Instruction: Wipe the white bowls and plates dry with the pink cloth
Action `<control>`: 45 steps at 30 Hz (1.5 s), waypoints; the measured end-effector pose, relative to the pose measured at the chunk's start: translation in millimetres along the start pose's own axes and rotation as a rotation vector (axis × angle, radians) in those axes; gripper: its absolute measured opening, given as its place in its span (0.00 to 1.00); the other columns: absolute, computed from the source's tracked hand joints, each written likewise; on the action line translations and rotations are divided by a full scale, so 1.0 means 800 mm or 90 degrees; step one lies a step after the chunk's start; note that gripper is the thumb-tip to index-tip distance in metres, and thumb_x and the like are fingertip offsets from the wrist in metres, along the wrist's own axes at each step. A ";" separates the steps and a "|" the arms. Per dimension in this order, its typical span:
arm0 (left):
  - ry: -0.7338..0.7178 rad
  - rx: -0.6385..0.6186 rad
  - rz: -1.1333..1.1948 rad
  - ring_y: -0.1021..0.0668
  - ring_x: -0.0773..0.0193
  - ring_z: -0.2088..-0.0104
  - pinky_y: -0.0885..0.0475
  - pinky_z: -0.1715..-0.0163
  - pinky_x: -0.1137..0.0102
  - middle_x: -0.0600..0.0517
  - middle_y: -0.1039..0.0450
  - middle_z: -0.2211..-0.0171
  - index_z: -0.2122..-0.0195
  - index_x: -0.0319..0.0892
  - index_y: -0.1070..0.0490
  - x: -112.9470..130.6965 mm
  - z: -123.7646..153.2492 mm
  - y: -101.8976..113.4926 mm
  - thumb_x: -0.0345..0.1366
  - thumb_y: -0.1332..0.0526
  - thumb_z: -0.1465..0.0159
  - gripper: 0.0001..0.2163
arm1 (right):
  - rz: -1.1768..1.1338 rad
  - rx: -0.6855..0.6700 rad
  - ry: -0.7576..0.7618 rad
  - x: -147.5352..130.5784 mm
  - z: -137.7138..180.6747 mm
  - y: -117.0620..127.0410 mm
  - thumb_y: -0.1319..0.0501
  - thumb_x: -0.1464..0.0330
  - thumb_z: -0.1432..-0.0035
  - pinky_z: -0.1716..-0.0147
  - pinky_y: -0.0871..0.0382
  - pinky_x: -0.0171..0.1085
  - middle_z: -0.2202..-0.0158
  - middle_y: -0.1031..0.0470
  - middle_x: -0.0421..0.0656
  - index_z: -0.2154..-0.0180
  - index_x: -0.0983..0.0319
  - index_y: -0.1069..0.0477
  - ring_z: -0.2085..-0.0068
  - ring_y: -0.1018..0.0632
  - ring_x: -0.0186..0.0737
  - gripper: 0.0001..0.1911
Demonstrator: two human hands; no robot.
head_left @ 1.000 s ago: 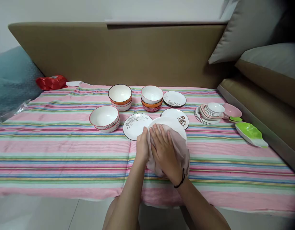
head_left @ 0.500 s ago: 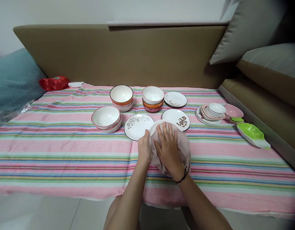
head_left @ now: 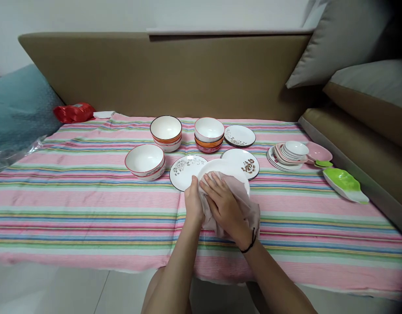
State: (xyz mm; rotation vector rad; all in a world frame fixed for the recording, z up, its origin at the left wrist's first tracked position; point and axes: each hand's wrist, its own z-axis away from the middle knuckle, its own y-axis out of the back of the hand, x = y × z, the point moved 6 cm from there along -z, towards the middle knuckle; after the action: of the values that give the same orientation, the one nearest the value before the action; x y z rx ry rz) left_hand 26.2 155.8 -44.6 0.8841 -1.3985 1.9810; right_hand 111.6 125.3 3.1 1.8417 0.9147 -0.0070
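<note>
Above the near part of the cloth-covered surface, my left hand [head_left: 193, 203] grips the left edge of a white plate [head_left: 229, 166], thumb up along the rim. My right hand [head_left: 223, 208], with a black cord at the wrist, presses a pale pink cloth [head_left: 252, 213] against the plate's face, fingers close together. The cloth drapes over the plate's lower part and hides it. Just behind lie a flower-patterned plate [head_left: 185, 173] and a pair of stacked plates with a brown flower [head_left: 238, 158], partly covered by the held plate.
Stacked bowls stand at the left [head_left: 144, 161], back [head_left: 165, 128] and middle [head_left: 209, 129]. More plates [head_left: 239, 135] lie behind. Small dishes [head_left: 294, 149], a pink dish [head_left: 319, 151] and a green leaf-shaped dish [head_left: 343, 179] sit right. A red package [head_left: 74, 113] lies far left.
My right hand has slid the cloth left and down across the plate, baring its upper right part. My left hand has shifted slightly left, still on the rim.
</note>
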 end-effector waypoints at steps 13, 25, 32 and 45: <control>-0.006 0.057 -0.036 0.23 0.58 0.56 0.31 0.54 0.67 0.46 0.23 0.58 0.57 0.36 0.25 0.002 0.003 0.005 0.49 0.39 0.41 0.20 | -0.018 0.105 -0.033 0.016 0.003 0.004 0.54 0.72 0.33 0.37 0.46 0.50 0.39 0.38 0.43 0.42 0.61 0.37 0.35 0.45 0.40 0.21; 0.011 0.045 -0.071 0.22 0.59 0.64 0.28 0.62 0.68 0.47 0.22 0.65 0.61 0.34 0.24 0.006 0.007 0.001 0.52 0.39 0.43 0.23 | -0.130 0.277 -0.115 0.021 0.012 0.025 0.48 0.73 0.37 0.49 0.30 0.44 0.53 0.33 0.47 0.55 0.59 0.29 0.50 0.28 0.41 0.12; 0.007 0.067 -0.061 0.23 0.61 0.69 0.28 0.66 0.69 0.48 0.23 0.69 0.63 0.33 0.24 0.004 0.005 0.003 0.52 0.38 0.43 0.22 | -0.146 0.290 -0.057 0.022 0.010 0.027 0.43 0.72 0.39 0.56 0.28 0.44 0.64 0.26 0.42 0.62 0.58 0.25 0.56 0.26 0.41 0.08; 0.043 -0.008 -0.074 0.23 0.60 0.70 0.29 0.66 0.69 0.47 0.23 0.71 0.65 0.33 0.24 0.006 0.003 -0.001 0.52 0.38 0.44 0.22 | -0.071 0.206 -0.049 0.013 0.011 0.020 0.47 0.74 0.36 0.52 0.32 0.46 0.51 0.28 0.45 0.49 0.55 0.29 0.51 0.30 0.43 0.17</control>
State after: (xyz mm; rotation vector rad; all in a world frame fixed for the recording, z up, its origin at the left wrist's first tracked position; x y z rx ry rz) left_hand 24.1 154.1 -39.7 0.8640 -1.2911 1.8961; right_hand 131.5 121.7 7.5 2.0673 1.0058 -0.3095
